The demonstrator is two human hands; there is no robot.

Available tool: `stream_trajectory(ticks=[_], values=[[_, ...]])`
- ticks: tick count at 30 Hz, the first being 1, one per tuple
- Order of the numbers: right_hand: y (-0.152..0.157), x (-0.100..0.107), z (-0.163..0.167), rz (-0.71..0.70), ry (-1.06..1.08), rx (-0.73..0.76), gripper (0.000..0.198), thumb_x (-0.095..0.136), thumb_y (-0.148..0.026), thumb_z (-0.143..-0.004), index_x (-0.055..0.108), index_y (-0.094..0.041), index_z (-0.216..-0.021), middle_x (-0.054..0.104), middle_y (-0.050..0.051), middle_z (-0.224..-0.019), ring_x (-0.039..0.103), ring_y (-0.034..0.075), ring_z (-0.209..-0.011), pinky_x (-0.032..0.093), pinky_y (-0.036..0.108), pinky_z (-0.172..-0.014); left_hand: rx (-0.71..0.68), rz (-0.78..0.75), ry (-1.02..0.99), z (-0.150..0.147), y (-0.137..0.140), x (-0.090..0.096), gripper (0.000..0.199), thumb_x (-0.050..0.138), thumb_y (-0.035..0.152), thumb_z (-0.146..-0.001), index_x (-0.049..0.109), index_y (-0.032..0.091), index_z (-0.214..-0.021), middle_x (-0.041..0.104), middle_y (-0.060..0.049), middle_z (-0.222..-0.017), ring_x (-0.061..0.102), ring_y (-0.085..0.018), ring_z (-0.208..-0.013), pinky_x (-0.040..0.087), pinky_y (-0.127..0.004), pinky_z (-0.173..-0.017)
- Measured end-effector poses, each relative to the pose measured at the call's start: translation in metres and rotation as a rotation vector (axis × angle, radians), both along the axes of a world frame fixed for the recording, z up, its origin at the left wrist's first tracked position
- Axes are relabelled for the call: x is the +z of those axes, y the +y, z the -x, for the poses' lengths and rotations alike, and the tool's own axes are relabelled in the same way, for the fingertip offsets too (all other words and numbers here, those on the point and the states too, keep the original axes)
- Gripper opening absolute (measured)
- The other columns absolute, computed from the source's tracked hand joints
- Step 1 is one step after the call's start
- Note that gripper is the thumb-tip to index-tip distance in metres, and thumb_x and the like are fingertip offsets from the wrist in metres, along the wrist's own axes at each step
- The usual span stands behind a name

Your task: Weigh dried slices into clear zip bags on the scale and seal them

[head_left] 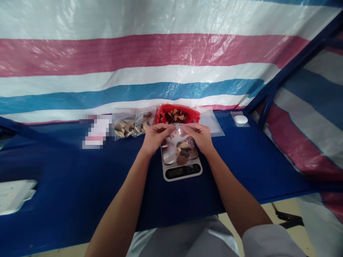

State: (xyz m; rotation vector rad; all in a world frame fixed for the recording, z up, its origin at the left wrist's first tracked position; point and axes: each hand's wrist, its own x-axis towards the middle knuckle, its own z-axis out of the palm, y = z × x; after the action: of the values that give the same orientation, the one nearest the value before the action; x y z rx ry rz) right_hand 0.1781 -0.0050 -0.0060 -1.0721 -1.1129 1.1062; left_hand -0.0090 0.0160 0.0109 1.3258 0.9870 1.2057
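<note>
Both hands pinch the top edge of a clear zip bag [171, 155] that holds several brown and tan dried slices [183, 151]. My left hand [157, 135] is closed on the bag's left upper corner, and my right hand [199, 135] is closed on the right one. Under the bag is a white kitchen scale [167, 175] with a dark display; whether the bag rests on its plate I cannot tell. Just behind the hands stands an open red plastic bag [193, 115] full of similar dried pieces.
Left of the red bag lie filled clear bags [124, 127]. Flat clear bags [215, 123] lie right of it, and farther right a white oval object [240, 119] on a small bag. A white device [16, 196] sits at the blue table's [88, 185] left edge. Striped sheeting [134, 53] hangs behind.
</note>
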Motion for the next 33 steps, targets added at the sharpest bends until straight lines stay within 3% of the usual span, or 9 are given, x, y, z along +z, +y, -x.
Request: stream_trajectory(ticks=[11,20,24,29,33], values=[[0.001,0.003,-0.007,0.040,0.062,-0.007,0.032,0.083,-0.050,-0.068,0.077,-0.022,-0.084,0.075,0.001,-0.074,0.071,0.018,-0.067,0.057,0.028,-0.054,0.028,0.068,-0.075,0.003,0.000,0.000,0.035,0.090,0.047,-0.061,0.078,0.017,-0.076,0.074,-0.002,-0.070,0.064,-0.013,-0.060,0.054,-0.026,-0.062],[0.001,0.003,-0.002,0.017,0.123,-0.118,0.031,0.084,-0.048,-0.067,0.079,-0.022,-0.084,0.075,0.000,-0.078,0.067,0.017,-0.067,0.058,0.028,-0.055,-0.071,0.076,-0.026,0.005,-0.004,0.005,0.038,0.085,0.052,-0.069,0.076,0.016,-0.076,0.072,-0.001,-0.068,0.062,-0.012,-0.054,0.048,-0.021,-0.049],[-0.002,0.006,0.003,0.018,0.019,-0.021,0.036,0.080,-0.051,-0.072,0.077,-0.024,-0.095,0.077,0.001,-0.083,0.071,0.019,-0.072,0.060,0.030,-0.058,-0.023,0.052,-0.057,0.013,-0.004,0.009,0.036,0.083,0.051,-0.072,0.077,0.016,-0.082,0.072,-0.002,-0.071,0.065,-0.014,-0.061,0.051,-0.023,-0.055],[0.003,0.011,0.018,-0.033,-0.060,0.195,0.037,0.081,-0.046,-0.074,0.075,-0.024,-0.102,0.078,0.004,-0.098,0.074,0.021,-0.088,0.061,0.034,-0.074,0.006,0.084,-0.148,0.029,0.000,0.015,0.039,0.080,0.050,-0.076,0.077,0.014,-0.092,0.072,-0.003,-0.073,0.063,-0.014,-0.059,0.052,-0.025,-0.056],[0.018,0.021,0.041,-0.066,-0.123,0.218,0.033,0.079,-0.045,-0.075,0.076,-0.021,-0.097,0.077,0.006,-0.097,0.073,0.022,-0.087,0.061,0.036,-0.075,0.092,0.066,-0.103,0.049,0.006,0.023,0.045,0.079,0.055,-0.074,0.074,0.014,-0.091,0.072,-0.005,-0.078,0.065,-0.016,-0.064,0.055,-0.027,-0.060]])
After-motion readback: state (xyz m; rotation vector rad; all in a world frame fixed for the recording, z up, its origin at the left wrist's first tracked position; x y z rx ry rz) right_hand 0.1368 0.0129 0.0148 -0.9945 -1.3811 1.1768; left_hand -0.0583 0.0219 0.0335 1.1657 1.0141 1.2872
